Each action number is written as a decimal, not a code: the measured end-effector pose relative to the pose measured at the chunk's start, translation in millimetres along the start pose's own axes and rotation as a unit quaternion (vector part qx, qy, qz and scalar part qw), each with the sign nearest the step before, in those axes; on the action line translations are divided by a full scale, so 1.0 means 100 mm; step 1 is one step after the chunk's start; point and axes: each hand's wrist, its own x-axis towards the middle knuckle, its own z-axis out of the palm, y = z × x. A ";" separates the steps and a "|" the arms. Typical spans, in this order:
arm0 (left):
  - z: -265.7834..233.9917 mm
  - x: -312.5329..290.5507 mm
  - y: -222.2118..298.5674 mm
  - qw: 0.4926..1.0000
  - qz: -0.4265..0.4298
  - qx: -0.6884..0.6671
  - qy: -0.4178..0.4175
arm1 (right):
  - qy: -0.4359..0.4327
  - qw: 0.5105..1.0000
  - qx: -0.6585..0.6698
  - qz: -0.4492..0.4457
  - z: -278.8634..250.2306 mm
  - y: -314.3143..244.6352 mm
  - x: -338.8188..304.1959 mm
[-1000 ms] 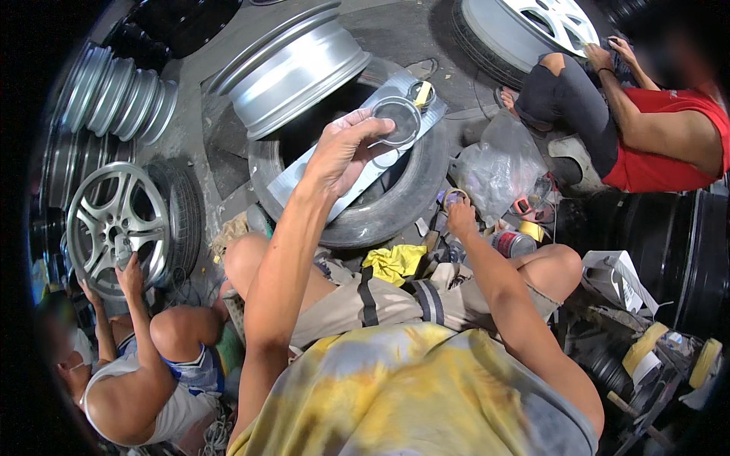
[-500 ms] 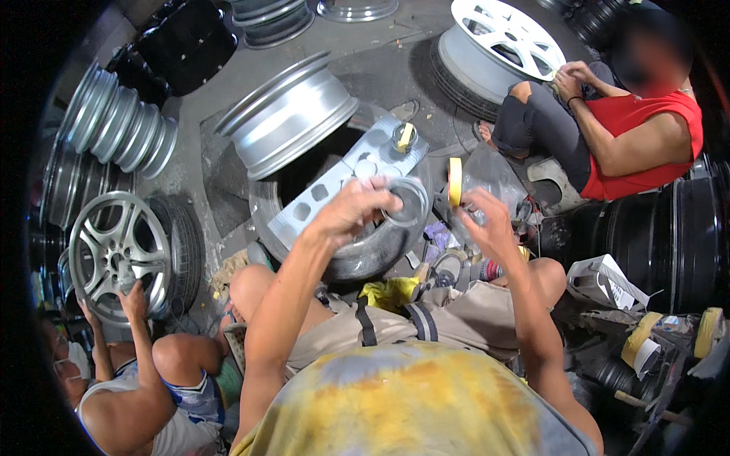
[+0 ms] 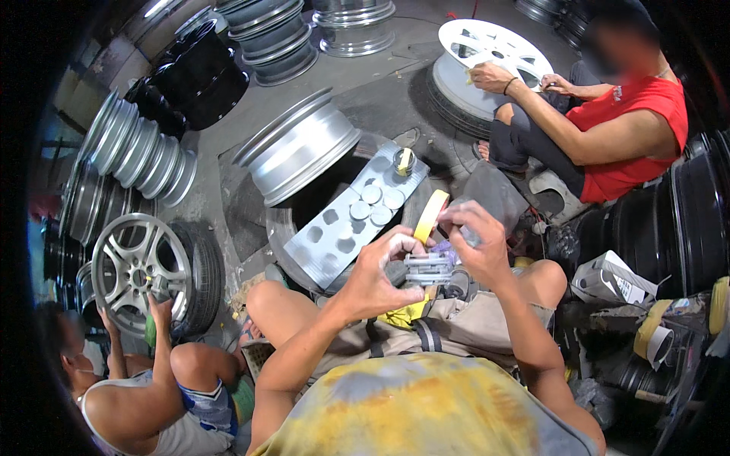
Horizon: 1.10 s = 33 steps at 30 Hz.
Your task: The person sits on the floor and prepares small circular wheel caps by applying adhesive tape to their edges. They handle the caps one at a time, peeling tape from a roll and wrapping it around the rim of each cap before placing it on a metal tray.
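Observation:
My left hand is closed around the edges of a grey, round, ridged part that looks like a wheel centre cap, seen side-on above my lap. My right hand pinches a roll of yellow masking tape at its fingertips, just above the cap. Beyond them a silver-painted board lies across a tyre. Several round grey discs rest on it beside dark round marks. A small dark jar with yellow tape stands at the board's far end.
A silver rim leans on the tyre's far side. At right, a person in red works at a white wheel; at left, another person holds a spoked wheel. Black rims and tape rolls line the right.
Both hands have come closer together and nearer my body, bringing the cap and tape roll with them. The cap has turned from face-up to side-on. The view has shifted, and the person in red has moved their hands.

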 end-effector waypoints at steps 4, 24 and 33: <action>0.01 -0.14 -0.06 0.981 0.087 0.173 0.002 | 0.058 0.966 0.192 0.161 -0.09 -0.11 0.05; -0.07 -0.34 0.21 0.996 -0.024 -0.086 0.005 | -0.063 0.995 0.072 0.013 -0.04 -0.49 0.14; -0.06 -0.36 0.07 0.976 0.097 0.196 -0.004 | -0.105 0.928 0.308 0.184 0.03 -0.56 0.06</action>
